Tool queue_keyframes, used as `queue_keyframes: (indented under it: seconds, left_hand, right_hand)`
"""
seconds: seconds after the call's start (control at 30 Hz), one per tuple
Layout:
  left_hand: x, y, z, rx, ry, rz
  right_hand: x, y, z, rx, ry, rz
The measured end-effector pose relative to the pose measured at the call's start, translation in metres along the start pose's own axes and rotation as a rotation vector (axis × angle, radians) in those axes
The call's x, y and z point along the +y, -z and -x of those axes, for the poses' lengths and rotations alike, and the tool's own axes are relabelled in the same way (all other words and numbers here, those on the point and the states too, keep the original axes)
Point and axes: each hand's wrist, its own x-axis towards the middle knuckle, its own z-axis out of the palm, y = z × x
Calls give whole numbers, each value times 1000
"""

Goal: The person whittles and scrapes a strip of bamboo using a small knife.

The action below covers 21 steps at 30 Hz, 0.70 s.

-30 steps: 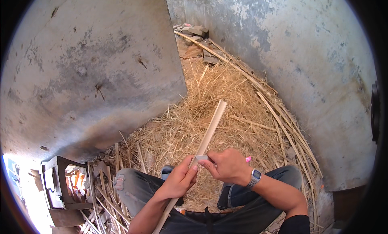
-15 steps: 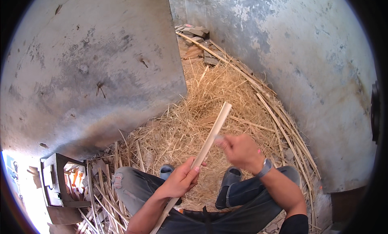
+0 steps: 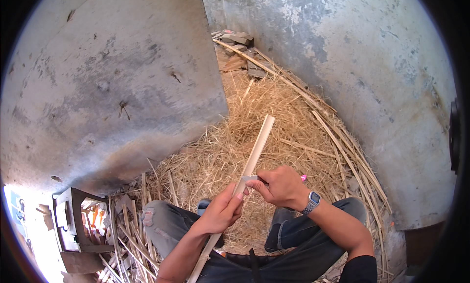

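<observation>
My left hand (image 3: 219,212) is closed around a long pale split bamboo strip (image 3: 259,142), which slants from my lap up and away to the right. A grooved face shows along its far part. In my right hand (image 3: 282,186) is a knife, its grey blade (image 3: 248,179) lying across the strip just beyond my left fingers. The knife's handle is mostly hidden in my fist, with a pink end (image 3: 304,178) poking out behind. A digital watch (image 3: 313,201) is on my right wrist.
Straw-like shavings (image 3: 196,170) cover the floor between my legs and ahead. Long strips (image 3: 338,131) lie along the curved right wall (image 3: 382,77). A grey slab wall (image 3: 112,87) stands at left, above a dark frame (image 3: 73,224) and more strips (image 3: 139,244). Bricks (image 3: 237,38) lie at the back.
My right hand has come down and left along the strip, bringing the blade close to my left hand. The strip's far end has shifted slightly left and up.
</observation>
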Motion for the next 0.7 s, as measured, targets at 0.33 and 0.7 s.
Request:
queue_keyframes:
  seconds: [0.33, 0.7]
  left_hand:
    - [-6, -8, 19, -270, 148, 226]
    - [-2, 11, 9, -231, 175, 492]
  right_hand:
    - [96, 75, -25, 453, -297, -152]
    - [20, 41, 1, 279, -57, -240]
